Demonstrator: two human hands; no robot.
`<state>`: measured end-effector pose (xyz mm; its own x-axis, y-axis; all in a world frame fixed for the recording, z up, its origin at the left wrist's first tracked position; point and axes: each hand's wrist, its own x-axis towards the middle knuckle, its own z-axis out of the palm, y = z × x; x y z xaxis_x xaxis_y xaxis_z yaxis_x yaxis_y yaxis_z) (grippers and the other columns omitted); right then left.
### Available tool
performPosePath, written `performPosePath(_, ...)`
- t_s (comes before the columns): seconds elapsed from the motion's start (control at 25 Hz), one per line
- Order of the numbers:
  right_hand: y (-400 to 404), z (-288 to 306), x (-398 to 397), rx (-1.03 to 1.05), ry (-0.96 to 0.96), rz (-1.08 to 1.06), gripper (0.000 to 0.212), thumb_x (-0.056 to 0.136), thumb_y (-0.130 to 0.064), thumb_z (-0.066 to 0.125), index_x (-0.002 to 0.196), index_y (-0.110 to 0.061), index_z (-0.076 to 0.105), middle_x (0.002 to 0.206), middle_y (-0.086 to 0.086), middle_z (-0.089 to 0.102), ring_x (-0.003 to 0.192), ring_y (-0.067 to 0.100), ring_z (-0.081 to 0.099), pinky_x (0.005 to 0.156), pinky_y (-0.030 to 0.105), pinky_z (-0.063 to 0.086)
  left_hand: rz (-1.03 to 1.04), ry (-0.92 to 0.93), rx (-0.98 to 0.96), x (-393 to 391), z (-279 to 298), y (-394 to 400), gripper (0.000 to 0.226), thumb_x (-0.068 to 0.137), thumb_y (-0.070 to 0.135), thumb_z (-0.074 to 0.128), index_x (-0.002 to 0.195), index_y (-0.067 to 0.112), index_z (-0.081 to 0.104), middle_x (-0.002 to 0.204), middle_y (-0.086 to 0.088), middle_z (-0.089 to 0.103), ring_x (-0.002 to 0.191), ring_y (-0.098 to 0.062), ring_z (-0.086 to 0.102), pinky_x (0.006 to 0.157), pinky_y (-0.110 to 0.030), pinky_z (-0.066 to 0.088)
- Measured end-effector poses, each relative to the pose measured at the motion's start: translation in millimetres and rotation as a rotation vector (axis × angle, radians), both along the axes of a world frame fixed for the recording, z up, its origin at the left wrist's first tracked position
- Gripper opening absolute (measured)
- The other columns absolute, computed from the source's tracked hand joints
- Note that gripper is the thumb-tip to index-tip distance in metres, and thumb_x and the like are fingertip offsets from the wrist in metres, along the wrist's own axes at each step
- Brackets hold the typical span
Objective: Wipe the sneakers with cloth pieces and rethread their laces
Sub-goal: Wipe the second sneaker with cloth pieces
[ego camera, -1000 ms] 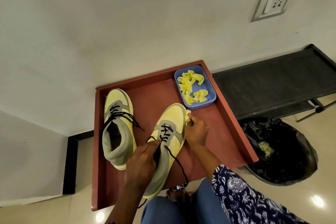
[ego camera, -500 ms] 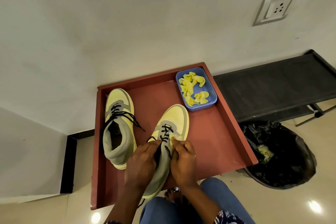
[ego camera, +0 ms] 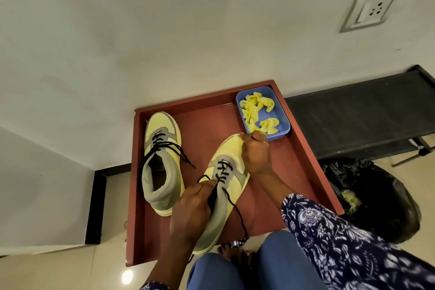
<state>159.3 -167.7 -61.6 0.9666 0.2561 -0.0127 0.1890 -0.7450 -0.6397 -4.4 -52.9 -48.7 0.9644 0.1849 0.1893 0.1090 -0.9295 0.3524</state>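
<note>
Two yellow and grey sneakers with black laces stand on a red-brown tray (ego camera: pixel 303 167). The left sneaker (ego camera: pixel 162 162) rests alone, its laces loose. My left hand (ego camera: pixel 191 209) grips the collar and tongue of the right sneaker (ego camera: pixel 227 179). My right hand (ego camera: pixel 255 153) is closed on a small yellow cloth piece (ego camera: pixel 242 137) and presses it against the toe of that sneaker. A black lace end (ego camera: pixel 237 212) trails down the right sneaker's side.
A blue tub (ego camera: pixel 281 117) with several yellow cloth pieces sits in the tray's far right corner. A black bin bag (ego camera: pixel 376 197) with a used cloth lies right of the tray. A dark bench (ego camera: pixel 353 115) runs along the wall. My knees are at the bottom.
My right hand slid with the cloth from the sneaker's laced middle forward to the toe. My left hand kept its hold on the collar.
</note>
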Motion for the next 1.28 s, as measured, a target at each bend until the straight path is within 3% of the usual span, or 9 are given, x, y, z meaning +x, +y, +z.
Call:
performPosePath(0.08, 9.4, 4.1, 0.7, -0.085, 0.007, 0.046, 0.038, 0.086, 0.004, 0.042, 0.121, -0.001, 0.057, 0.118, 0.020, 0.051, 0.113, 0.035, 0.047, 0.091, 0.033, 0.040, 0.005, -0.001, 0.003, 0.0, -0.7, 1.0, 0.042, 0.075, 0.016, 0.037, 0.101, 0.017, 0.070, 0.087, 0.004, 0.072, 0.068, -0.016, 0.067, 0.041, -0.023, 0.048)
performPosePath(0.2, 23.1, 9.6, -11.4, -0.119, 0.062, 0.156, 0.040, 0.086, 0.003, 0.042, 0.124, -0.002, 0.053, 0.124, 0.017, 0.050, 0.119, 0.033, 0.045, 0.085, 0.011, 0.039, 0.004, 0.008, 0.024, -0.1, -0.9, 0.5, 0.043, 0.076, 0.018, 0.036, 0.101, 0.018, 0.070, 0.088, 0.004, 0.072, 0.069, -0.017, 0.067, 0.041, -0.024, 0.048)
performPosePath(0.36, 28.7, 16.4, -15.9, -0.157, 0.020, 0.358, 0.046, 0.081, 0.005, 0.047, 0.123, -0.007, 0.058, 0.125, 0.016, 0.055, 0.118, 0.034, 0.048, 0.096, 0.034, 0.042, 0.006, 0.022, 0.019, -1.2, -1.0, 0.3, 0.043, 0.078, 0.019, 0.035, 0.103, 0.016, 0.070, 0.088, 0.002, 0.072, 0.070, -0.019, 0.067, 0.042, -0.028, 0.052)
performPosePath(0.6, 16.8, 25.9, 4.9, -0.249, -0.010, 0.774, 0.041, 0.078, 0.007, 0.052, 0.115, -0.007, 0.065, 0.112, 0.015, 0.063, 0.109, 0.030, 0.054, 0.087, 0.033, 0.041, 0.008, 0.009, 0.017, -0.5, -0.1, -0.2, 0.044, 0.077, 0.017, 0.035, 0.103, 0.015, 0.070, 0.088, 0.001, 0.072, 0.069, -0.019, 0.067, 0.040, -0.029, 0.051)
performPosePath(0.72, 22.2, 28.0, -0.9, -0.310, -0.050, 0.931, 0.037, 0.078, 0.005, 0.052, 0.110, -0.005, 0.067, 0.108, 0.015, 0.064, 0.106, 0.033, 0.055, 0.090, 0.039, 0.044, -0.001, 0.007, 0.032, -0.1, 0.3, -1.2, 0.043, 0.076, 0.017, 0.036, 0.102, 0.015, 0.070, 0.087, 0.001, 0.072, 0.068, -0.019, 0.066, 0.041, -0.027, 0.051)
performPosePath(0.8, 30.8, 31.5, -6.4, -0.440, -0.099, 1.026, 0.035, 0.082, 0.003, 0.048, 0.111, -0.005, 0.067, 0.111, 0.013, 0.062, 0.109, 0.031, 0.053, 0.093, 0.036, 0.041, 0.013, 0.011, 0.035, 0.6, -0.4, -1.2, 0.042, 0.076, 0.017, 0.036, 0.103, 0.015, 0.069, 0.087, 0.002, 0.071, 0.068, -0.019, 0.066, 0.041, -0.027, 0.051)
performPosePath(0.92, 39.5, 38.1, -2.7, -0.524, -0.178, 1.082, 0.030, 0.085, 0.000, 0.045, 0.105, -0.002, 0.068, 0.110, 0.012, 0.061, 0.108, 0.031, 0.054, 0.092, 0.033, 0.041, 0.016, 0.034, 0.046, -1.0, -1.0, -1.4, 0.043, 0.077, 0.018, 0.036, 0.103, 0.017, 0.069, 0.087, 0.003, 0.071, 0.069, -0.019, 0.067, 0.041, -0.027, 0.050)
performPosePath(1.04, 29.3, 46.7, 10.6, -0.527, -0.175, 1.087, 0.028, 0.092, -0.009, 0.046, 0.109, -0.008, 0.068, 0.111, 0.010, 0.059, 0.109, 0.028, 0.052, 0.087, 0.027, 0.029, 0.017, 0.056, 0.047, -0.4, -0.6, -1.9, 0.044, 0.077, 0.017, 0.036, 0.105, 0.018, 0.069, 0.089, 0.003, 0.072, 0.071, -0.018, 0.067, 0.043, -0.026, 0.051)
performPosePath(1.28, 15.2, 46.4, 34.1, -0.524, -0.082, 0.862, 0.039, 0.089, -0.001, 0.043, 0.125, -0.009, 0.058, 0.125, 0.013, 0.055, 0.118, 0.029, 0.050, 0.093, 0.032, 0.039, 0.009, 0.043, 0.026, -0.8, -1.6, -1.0, 0.044, 0.076, 0.017, 0.036, 0.105, 0.016, 0.069, 0.091, 0.003, 0.072, 0.073, -0.019, 0.068, 0.045, -0.028, 0.053)
